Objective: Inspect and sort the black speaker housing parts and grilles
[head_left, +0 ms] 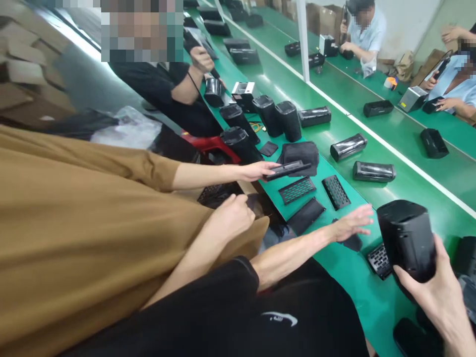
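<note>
Head: black housing point(407, 238) in right hand point(439, 297)

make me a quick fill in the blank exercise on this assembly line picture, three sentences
1. The left hand, fingers spread, is out over the ___ belt.
2. The right hand grips a ___ speaker.
3. A co-worker's hand, coming from a ___ sleeve, holds a flat panel.

Missing words: green; black; brown
</note>
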### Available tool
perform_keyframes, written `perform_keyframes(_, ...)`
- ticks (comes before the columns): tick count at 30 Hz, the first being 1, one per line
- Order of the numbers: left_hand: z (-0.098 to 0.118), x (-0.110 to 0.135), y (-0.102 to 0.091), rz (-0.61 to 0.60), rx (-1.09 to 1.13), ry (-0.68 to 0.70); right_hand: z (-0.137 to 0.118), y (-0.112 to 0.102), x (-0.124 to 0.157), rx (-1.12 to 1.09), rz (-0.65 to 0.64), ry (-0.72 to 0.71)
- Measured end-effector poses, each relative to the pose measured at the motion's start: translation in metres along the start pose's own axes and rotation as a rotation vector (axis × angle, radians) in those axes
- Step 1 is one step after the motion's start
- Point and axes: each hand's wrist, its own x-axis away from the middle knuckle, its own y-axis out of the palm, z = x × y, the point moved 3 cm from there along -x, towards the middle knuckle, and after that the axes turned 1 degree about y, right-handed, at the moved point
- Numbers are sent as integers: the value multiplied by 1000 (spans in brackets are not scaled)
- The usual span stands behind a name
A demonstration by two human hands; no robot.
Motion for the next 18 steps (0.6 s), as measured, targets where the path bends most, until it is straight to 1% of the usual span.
perform_keyframes(1, 15, 1, -3, -13, -49, 31, 5, -4, -3, 113, -75, -36)
perform_keyframes(3, 40, 3, -2, -104, -254, 103, 13, -8, -7, 257, -194, -101)
perform_keyframes(5, 51, 6, 3, -167, -458, 142, 19, -6, -7, 287, -253, -113)
perform_keyframes(6, 52, 7, 4, -160, -512, 149, 22, -4, -5, 254, -254, -117)
perform_keyframes(7, 50, 9, 4, -130, -517, 146, 26, -3, -1, 198, -225, -121)
perform_keyframes(9, 43, 13, -1, -82, -453, 124, 36, -3, 10, 28, -122, -92)
perform_keyframes(11, 36, 16, -9, -61, -383, 113, 47, -2, 26, -191, -53, 19)
perform_keyframes(13, 31, 18, -16, -53, -340, 114, 51, 0, 41, -365, -41, 141)
perform_keyframes(15, 30, 17, -18, -54, -312, 113, 46, 1, 53, -429, -1, 180)
perform_keyframes(18, 33, 15, -11, -50, -273, 95, 35, 2, 61, -373, 103, 204)
